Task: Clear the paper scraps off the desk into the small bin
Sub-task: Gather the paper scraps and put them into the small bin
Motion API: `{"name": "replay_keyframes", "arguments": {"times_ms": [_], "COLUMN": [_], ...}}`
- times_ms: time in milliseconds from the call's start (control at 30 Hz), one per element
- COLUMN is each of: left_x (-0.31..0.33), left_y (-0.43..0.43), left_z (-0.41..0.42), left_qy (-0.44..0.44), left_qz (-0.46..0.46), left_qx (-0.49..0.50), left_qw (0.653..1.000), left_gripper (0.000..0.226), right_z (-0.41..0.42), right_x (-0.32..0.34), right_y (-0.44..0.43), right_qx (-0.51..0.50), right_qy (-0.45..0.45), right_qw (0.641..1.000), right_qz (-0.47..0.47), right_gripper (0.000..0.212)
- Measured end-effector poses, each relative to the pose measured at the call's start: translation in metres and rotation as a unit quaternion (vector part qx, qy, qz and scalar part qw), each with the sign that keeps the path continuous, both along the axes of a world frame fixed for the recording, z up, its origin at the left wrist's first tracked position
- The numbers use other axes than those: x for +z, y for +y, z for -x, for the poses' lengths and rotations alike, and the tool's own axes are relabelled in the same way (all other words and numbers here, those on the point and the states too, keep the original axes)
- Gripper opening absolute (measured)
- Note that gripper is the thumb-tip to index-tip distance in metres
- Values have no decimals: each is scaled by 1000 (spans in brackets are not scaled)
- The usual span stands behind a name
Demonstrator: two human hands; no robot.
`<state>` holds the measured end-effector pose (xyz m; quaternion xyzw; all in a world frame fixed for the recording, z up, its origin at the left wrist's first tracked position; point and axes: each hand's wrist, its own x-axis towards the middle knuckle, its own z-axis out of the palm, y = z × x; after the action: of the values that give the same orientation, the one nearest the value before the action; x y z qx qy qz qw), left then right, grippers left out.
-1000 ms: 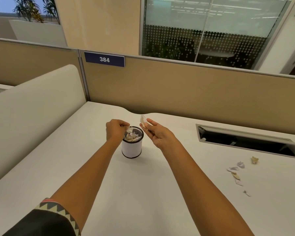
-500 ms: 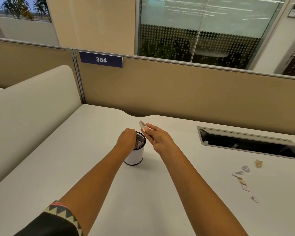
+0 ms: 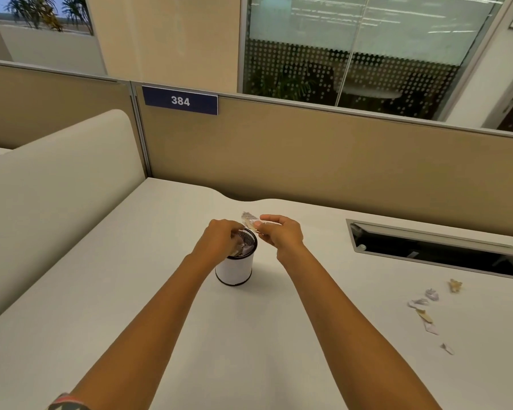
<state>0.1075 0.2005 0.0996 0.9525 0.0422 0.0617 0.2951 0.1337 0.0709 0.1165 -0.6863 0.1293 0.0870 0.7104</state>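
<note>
Left hand [image 3: 219, 238] dips into the small bin [image 3: 234, 269], right hand [image 3: 282, 235] pinches a scrap [image 3: 248, 218] (just beside).

Bin [image 3: 234, 269] on desk [image 3: 249, 335] (scraps [image 3: 432, 295] well right)

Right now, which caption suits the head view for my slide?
Left hand at the small bin, right hand pinching a scrap, more scraps on the desk.

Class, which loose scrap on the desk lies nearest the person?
The small white scrap, lying alone on the near side of the other scraps.
</note>
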Motion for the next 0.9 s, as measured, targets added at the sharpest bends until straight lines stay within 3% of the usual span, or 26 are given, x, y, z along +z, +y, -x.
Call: {"name": "replay_keyframes", "arguments": {"times_ms": [133,333,500,700,900], "left_x": [0,-3,-4,-9,-17], "left_y": [5,7,10,14,20], "left_z": [13,14,13,20,23], "left_qy": [-15,-10,-14,-36,-64], "left_qz": [115,166,162,119,114], "left_qx": [13,23,24,23,30], "left_qw": [993,986,986,992,991], "left_gripper": [39,54,66,68,70], "right_z": [0,3,1,4,4], "right_x": [0,5,5,2,-6], "right_y": [7,11,14,24,26], "right_qx": [25,46,64,114,138], "right_qy": [-48,-115,-156,-177,-184], "right_qw": [993,972,940,893,889], "right_qz": [102,198,296,398,395], "right_gripper": [22,17,14,25,28]}}
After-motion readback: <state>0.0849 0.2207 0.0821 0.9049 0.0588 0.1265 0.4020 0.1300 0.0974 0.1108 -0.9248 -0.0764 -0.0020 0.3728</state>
